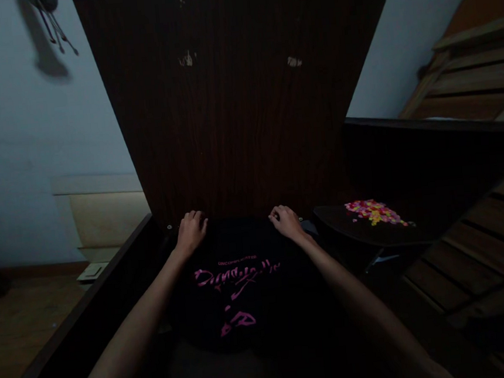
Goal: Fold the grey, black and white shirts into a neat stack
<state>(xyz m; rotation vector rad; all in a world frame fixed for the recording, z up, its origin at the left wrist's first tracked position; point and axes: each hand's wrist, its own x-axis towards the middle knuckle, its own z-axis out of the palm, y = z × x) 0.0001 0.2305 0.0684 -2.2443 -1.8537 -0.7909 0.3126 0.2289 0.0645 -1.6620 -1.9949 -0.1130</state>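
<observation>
A black T-shirt (252, 295) lies spread out in front of me, its pink lettering facing up and toward me. At its far left edge my left hand (192, 230) has its fingers curled closed on the cloth. My right hand (286, 221) grips the far right edge in the same way, thumb tucked against the fingers. The far edge of the shirt runs between both hands. Dim light hides the shirt's lower outline and the surface beneath it.
A tall dark wooden panel (246, 125) rises just past my hands. A dark side board (90, 309) runs along the left. On the right, a rounded dark shelf (338, 222) bears a heap of colourful small pieces (374, 210). Slatted wood (472, 78) stands farther right.
</observation>
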